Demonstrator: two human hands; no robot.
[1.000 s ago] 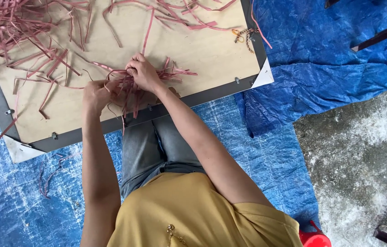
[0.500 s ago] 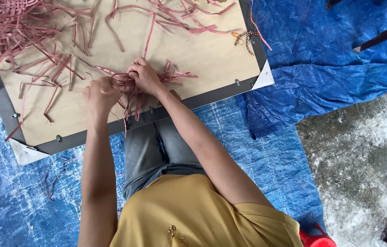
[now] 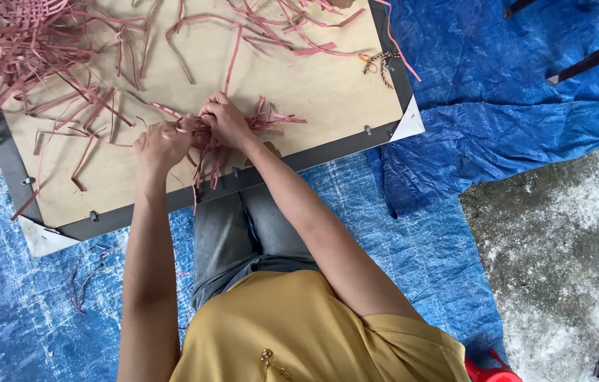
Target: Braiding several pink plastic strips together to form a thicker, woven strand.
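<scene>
A small bundle of pink-red flat strips (image 3: 204, 145) lies at the near edge of a wooden board (image 3: 292, 78). My left hand (image 3: 161, 145) grips the bundle's left side with closed fingers. My right hand (image 3: 225, 120) pinches strips at the bundle's top right. Loose ends of the strips (image 3: 278, 119) fan out to the right and hang over the board's dark frame (image 3: 328, 148). The part of the bundle between my palms is hidden.
Many loose pink strips (image 3: 38, 64) lie across the board's left and far side, with a woven piece (image 3: 20, 10) at the top left. A small twisted cord (image 3: 377, 64) lies near the right corner. Blue tarp (image 3: 497, 85) covers the floor; bare concrete (image 3: 561, 255) at right.
The view has shifted slightly, so the board sits lower in frame. My left hand has closed in on the bundle beside my right hand.
</scene>
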